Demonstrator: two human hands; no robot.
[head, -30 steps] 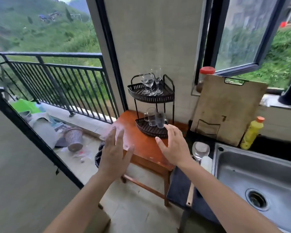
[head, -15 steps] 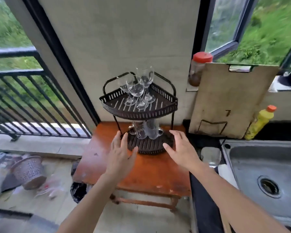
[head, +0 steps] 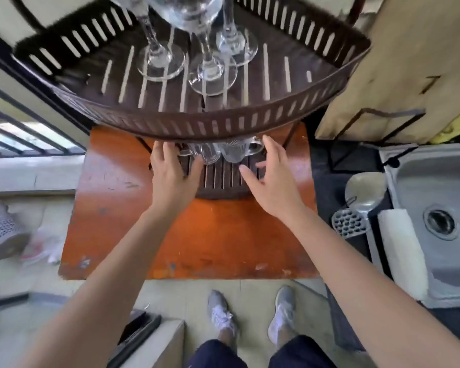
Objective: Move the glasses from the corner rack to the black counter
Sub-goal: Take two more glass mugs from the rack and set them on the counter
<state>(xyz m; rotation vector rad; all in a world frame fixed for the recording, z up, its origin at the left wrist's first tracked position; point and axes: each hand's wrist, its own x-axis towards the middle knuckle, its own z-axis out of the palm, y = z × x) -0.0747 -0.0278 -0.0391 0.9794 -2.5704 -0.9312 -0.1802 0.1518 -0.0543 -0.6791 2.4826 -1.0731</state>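
Two clear ribbed glass mugs stand upright on the lower shelf of the dark brown slotted metal corner rack (head: 197,123), tucked under the front rim of its upper shelf, so only their lower bodies and handles show. The left mug (head: 206,155) turns its handle toward the left hand (head: 171,176); the right mug (head: 235,154) turns its handle toward the right hand (head: 272,179). Both hands are spread open, fingers apart, one on each outer side of the pair; the left fingertips lie at or on the left handle (contact cannot be told), the right fingers sit just beside the right handle, and neither hand is closed around anything. Above and beyond the hands, three clear stemmed wine glasses (head: 210,67) stand upright on the upper shelf, stems vertical, feet close together. The rack sits on an orange-brown wooden table (head: 197,248), with bare tabletop toward the person from both hands. Beyond the right hand lies the black counter (head: 327,181), then a steel sink (head: 436,181).
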